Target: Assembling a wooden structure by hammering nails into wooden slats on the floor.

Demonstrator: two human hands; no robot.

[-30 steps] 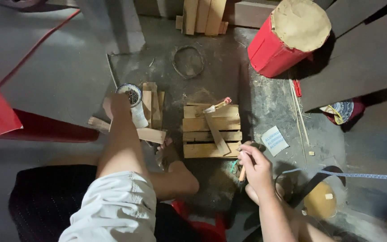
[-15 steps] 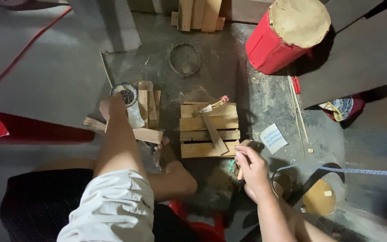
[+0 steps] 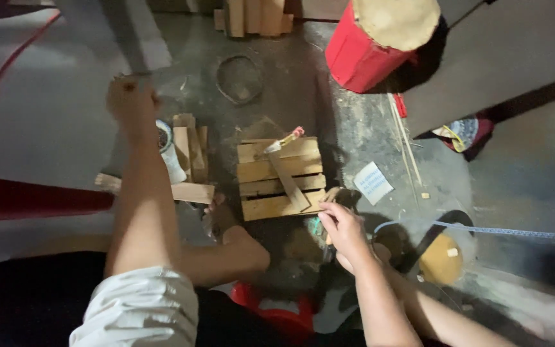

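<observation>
Hands apart: our left hand (image 3: pixel 130 103) lifts half-curled above the tin (image 3: pixel 165 138); our right hand (image 3: pixel 342 228) pinches a small piece beside the slatted panel (image 3: pixel 282 177); keep it steady.

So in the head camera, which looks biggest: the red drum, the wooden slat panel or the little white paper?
1. red drum
2. wooden slat panel, which looks about as big, so these two could swap
3. white paper, clearly smallest

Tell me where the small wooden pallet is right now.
In the head view the small wooden pallet lies on the floor at centre, just beyond the right hand, with the stack of wood blocks to its left.
</observation>
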